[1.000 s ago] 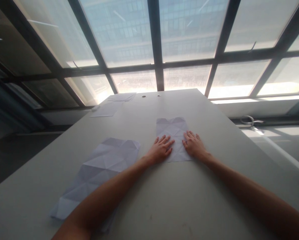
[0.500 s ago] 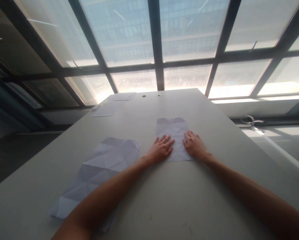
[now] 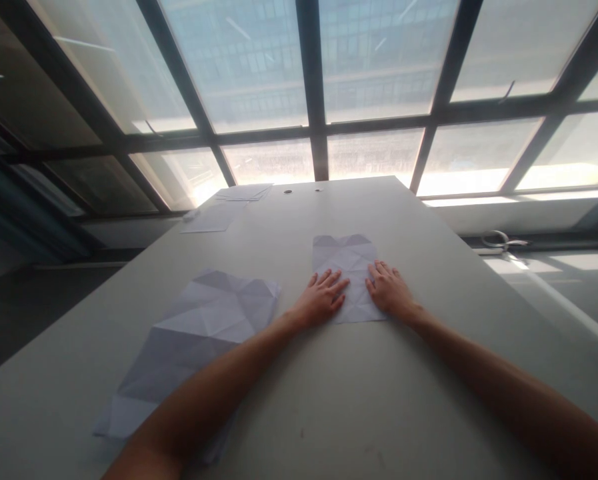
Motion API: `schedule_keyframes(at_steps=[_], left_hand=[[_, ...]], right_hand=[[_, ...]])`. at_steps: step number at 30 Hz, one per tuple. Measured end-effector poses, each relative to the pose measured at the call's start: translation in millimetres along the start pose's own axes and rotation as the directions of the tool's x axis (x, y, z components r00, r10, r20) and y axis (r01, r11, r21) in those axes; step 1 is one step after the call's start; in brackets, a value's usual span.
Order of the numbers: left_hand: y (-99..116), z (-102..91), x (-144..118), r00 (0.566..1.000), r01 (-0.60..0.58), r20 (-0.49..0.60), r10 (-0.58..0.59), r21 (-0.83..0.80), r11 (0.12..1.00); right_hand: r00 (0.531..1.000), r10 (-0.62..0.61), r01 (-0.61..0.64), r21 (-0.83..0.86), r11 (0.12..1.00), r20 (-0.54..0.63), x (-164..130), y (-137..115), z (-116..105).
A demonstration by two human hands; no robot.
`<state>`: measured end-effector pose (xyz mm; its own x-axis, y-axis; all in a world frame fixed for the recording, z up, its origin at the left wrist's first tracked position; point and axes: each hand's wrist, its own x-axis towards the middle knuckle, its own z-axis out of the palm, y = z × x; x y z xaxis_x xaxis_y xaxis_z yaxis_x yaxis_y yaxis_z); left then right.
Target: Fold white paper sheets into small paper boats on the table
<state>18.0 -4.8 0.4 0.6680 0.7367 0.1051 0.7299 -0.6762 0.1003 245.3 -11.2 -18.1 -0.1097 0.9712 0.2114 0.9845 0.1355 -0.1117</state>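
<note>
Right now we have both hands flat on a creased sheet of paper [image 3: 347,267] that lies near the middle of the grey bench [image 3: 329,400], a little toward its right edge. Our left hand [image 3: 321,298] presses the sheet's near left corner with fingers spread and palm down; our right hand [image 3: 387,290] presses the near right corner the same way. Neither hand grips anything: both are open and resting flat, holding the paper down by weight alone.

We judge the sheet to be very light and thin, soft enough to bend yet keeping its fold lines, and likely to slide on the smooth bench if pushed. It tears or crumples easily, so the edges and corners are the places to pinch it.

Toward the near left corner of the bench lies a larger creased sheet [image 3: 199,340], partly under our left forearm. More sheets [image 3: 229,207] sit at the far left corner.
</note>
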Motion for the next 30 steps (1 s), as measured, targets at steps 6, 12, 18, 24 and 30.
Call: schedule_keyframes(at_steps=[6,12,18,24,30], left_hand=[[-1.6,-0.4,-1.5,1.000,-0.004,-0.002,0.004,0.002,1.000],[-1.7,-1.5,-1.7,1.000,-0.003,0.007,0.003,-0.001,1.000],[-1.1,-2.0,-1.7,1.000,-0.002,0.006,0.002,0.007,1.000],[-1.0,-2.2,-2.2,1.000,-0.007,0.001,0.007,0.008,1.000],[-1.2,-2.6,-2.0,1.000,-0.004,0.007,0.004,0.007,1.000]], right_hand=[[1.000,-0.002,0.002,0.002,1.000,-0.002,-0.7,-2.5,-2.5],[1.000,0.001,-0.001,0.000,1.000,0.004,-1.1,-3.5,-3.8],[1.000,0.004,-0.004,-0.004,1.000,0.001,-0.9,-3.2,-2.5],[1.000,0.004,-0.004,-0.008,1.000,0.006,-1.2,-3.4,-3.1],[1.000,-0.001,0.001,-0.005,1.000,0.006,-1.7,-3.9,-3.5]])
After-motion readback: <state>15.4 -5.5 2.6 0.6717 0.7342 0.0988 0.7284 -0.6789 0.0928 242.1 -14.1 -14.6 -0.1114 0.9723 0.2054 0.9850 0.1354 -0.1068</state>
